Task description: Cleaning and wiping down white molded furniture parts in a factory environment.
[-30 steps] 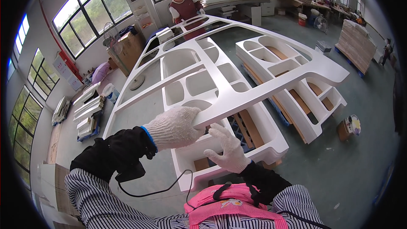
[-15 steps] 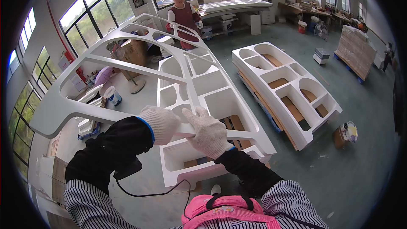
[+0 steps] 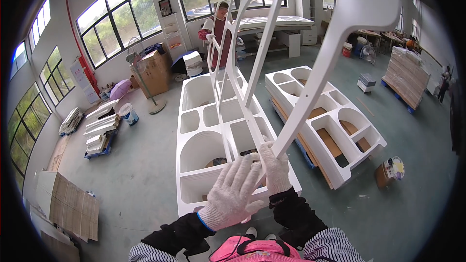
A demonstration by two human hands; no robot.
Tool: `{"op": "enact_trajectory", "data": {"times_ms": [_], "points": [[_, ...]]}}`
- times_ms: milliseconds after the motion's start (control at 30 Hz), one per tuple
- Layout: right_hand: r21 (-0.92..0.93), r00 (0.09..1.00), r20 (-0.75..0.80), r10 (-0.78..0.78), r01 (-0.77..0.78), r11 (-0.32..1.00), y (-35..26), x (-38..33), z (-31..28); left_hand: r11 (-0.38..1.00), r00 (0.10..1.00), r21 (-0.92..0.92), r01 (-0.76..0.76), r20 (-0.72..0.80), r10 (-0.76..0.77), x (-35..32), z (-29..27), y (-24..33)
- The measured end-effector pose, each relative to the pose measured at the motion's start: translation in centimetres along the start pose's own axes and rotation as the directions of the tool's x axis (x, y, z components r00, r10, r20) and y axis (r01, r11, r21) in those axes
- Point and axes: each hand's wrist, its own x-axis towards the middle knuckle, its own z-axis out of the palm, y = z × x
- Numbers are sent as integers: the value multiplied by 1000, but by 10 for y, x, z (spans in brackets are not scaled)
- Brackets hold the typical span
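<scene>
A white cut-out panel frame (image 3: 307, 103) stands tilted up on edge, with its rounded broad end high at the right. My right hand (image 3: 275, 169), in a pale knit glove, grips a lower bar of it. Palm turned toward the frame, my gloved left hand (image 3: 232, 193) is open with its fingers stretched out beside that bar; whether it touches is unclear. Under both hands lies a white compartmented unit (image 3: 193, 174) with arched and square cells. At the frame's far end a person in a dark red apron (image 3: 222, 43) has a gloved hand on it.
A second white compartmented unit (image 3: 318, 116) lies on a pallet to the right, with a bucket on a box (image 3: 391, 172) nearby. To the left are stacked white strips (image 3: 102, 126), a paint bucket (image 3: 128, 114), a stand with a round base (image 3: 154, 106) and cardboard sheets (image 3: 73, 206).
The panel frame has swung from lying flat over the unit at the left to standing on edge toward the right. My left hand has let go and opened; the right still grips.
</scene>
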Motion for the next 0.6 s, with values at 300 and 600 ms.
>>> {"op": "enact_trajectory", "data": {"times_ms": [300,600], "points": [[449,937,-126,325,-239,861,37,4,-72,609,505,-98,787,671,-544,-102,168,-66],[670,812,-353,465,-128,732,68,51,-224,638,423,36,769,720,-550,-144,216,-69]]}}
